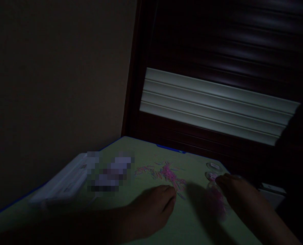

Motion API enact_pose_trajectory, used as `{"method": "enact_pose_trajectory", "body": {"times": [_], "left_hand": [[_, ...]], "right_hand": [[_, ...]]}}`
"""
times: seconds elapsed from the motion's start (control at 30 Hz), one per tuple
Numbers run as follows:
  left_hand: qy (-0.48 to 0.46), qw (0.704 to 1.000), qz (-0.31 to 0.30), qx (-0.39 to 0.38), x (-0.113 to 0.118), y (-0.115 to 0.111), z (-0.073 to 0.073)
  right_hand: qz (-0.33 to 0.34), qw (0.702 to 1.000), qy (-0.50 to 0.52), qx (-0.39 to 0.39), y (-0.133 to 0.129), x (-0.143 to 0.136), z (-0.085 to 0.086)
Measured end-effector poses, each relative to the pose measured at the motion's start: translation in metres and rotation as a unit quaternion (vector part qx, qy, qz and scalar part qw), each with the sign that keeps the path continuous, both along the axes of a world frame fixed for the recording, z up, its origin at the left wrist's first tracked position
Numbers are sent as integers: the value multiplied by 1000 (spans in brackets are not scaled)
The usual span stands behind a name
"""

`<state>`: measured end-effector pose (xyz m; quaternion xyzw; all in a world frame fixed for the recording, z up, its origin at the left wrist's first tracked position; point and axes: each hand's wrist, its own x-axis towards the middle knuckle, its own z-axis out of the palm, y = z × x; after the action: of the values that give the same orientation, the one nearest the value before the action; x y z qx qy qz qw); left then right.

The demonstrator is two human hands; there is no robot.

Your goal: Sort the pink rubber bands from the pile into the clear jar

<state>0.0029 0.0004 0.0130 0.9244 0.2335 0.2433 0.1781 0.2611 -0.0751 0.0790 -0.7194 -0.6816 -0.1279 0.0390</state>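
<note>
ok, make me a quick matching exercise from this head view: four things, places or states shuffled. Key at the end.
Things
1. Left hand
2. Right hand
3. Pink pieces
4. Flat pale box

Places/states
A. Loosely scattered mid-tabletop
B. Along the table's left edge
C. Low centre of view, fingers curled
D. Over the table's right side

Pairs: 1-C, 2-D, 3-A, 4-B

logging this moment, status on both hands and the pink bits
Left hand near the pink bits, grip unclear. Right hand at a small round object, grip unclear. Shadow falls between hands.
</note>
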Motion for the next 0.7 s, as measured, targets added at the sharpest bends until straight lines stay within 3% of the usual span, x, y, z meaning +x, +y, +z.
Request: {"method": "enact_pose_trajectory", "body": {"times": [0.5,0.7], "left_hand": [[-1,1000,-4,14,1,0,-1],[2,1000,-1,24,1,1,-4]], "right_hand": [[6,999,46,6,0,1,2],[30,997,39,66,-1,-13,-2]]}}
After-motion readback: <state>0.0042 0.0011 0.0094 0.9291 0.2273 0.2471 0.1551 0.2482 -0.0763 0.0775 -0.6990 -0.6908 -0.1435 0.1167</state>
